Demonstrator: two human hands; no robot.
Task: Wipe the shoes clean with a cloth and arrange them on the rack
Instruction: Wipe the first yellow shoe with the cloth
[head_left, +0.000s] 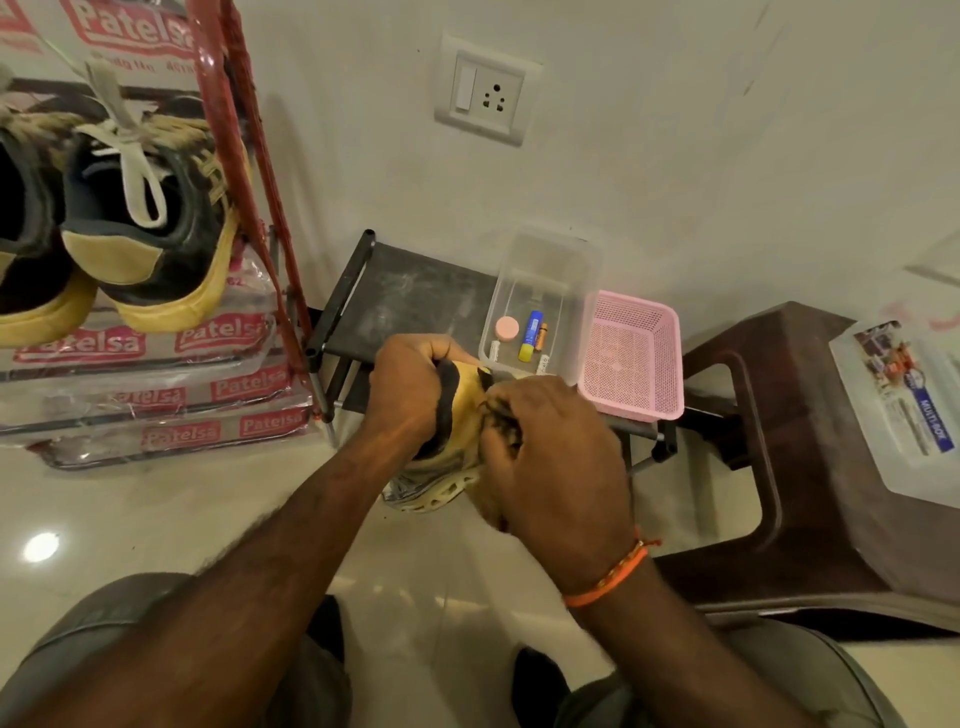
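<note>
Shoe in hand: my left hand (410, 387) grips a yellow and black shoe (457, 415) by its dark collar, fingers curled tight round the opening; it is held in the air above the floor, just in front of the front edge of the low black rack (405, 296)
Cloth: my right hand (556, 457) is closed over a bunched cloth (501, 423) and presses it against the side of the shoe; most of the cloth is hidden under my fingers, so I cannot tell how much of it there is
Sole: a pale, patterned underside shows below my hands, tilted toward me
Done so far: a pair of dark shoes with yellow soles (150, 218) already sits on the red shelf (234, 130) at the left edge of view, heels toward me; whether they have been wiped I cannot tell
Rack top: its right end carries a clear box (566, 270) of small things and a pink basket (667, 364); the left end has dusty bare surface
In progress: wiping of this shoe, I judge somewhere in the middle
Left to do: finish this shoe, set it on the rack, and clean its partner, which I cannot see here
</note>
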